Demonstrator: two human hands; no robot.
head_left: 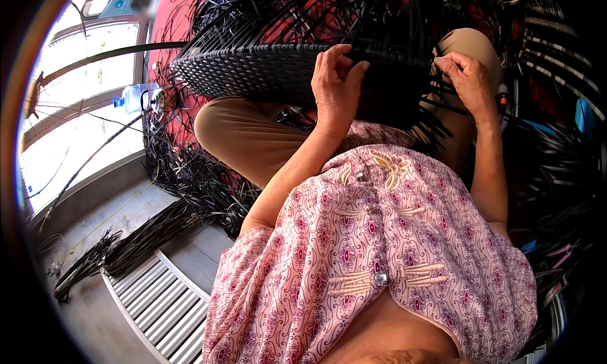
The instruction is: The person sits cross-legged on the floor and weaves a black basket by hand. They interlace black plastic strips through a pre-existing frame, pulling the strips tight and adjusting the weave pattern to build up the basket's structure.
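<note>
I am watching the left hand [335,79] gripping the basket [272,70] rim, fingers curled over its edge. The right hand [466,79] is pinching a black strip [442,120] at the basket's right end. The basket is resting across my knees.

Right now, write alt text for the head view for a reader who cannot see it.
A seated person's left hand and right hand grip the edge of a half-woven black basket resting over their knees. Loose black strips lie on the floor at left, and a plastic bottle sits beyond them.
</note>
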